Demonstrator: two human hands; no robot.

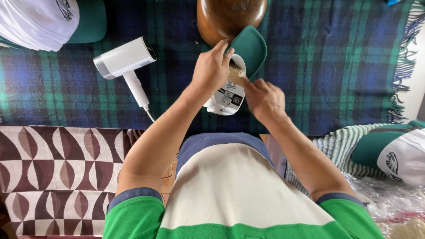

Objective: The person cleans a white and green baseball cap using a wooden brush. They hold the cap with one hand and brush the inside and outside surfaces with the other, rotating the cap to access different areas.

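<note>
**Brushing the cap brim — grip and orientation notes**

Left hand is closed on the white baseball cap with a dark green brim — thumb and fingers pinching the near edge of the brim where it meets the crown. Right hand is wrapped around a small wooden-handled bristle brush; the bristles sit at the brim's underside, right by the left fingertips. Right hand is motion-blurred, so exact finger placement is unclear.

Where it is: the cap is held up just above the blue-and-green tartan blanket covering the table, directly in front of the brown rounded wooden cap form, not resting on it as far as I can tell.

Doing the step well, my read:
- Keep the left pinch close to the brushed patch so the brim doesn't flex away.
- Short strokes along the brim's curve, bristles flat, light pressure.
- Keep the brush off the sticker-like printed patch on the crown side.

Orientation: the brim points up and away from the person, tilted slightly to the right; the crown hangs toward the body. Long axis runs crown-to-brim, roughly near-to-far.

Nearby: a white handheld steamer-like appliance with a cord lies to the left, well apart. More white-and-green caps at the far-left corner and on the right edge.
</note>
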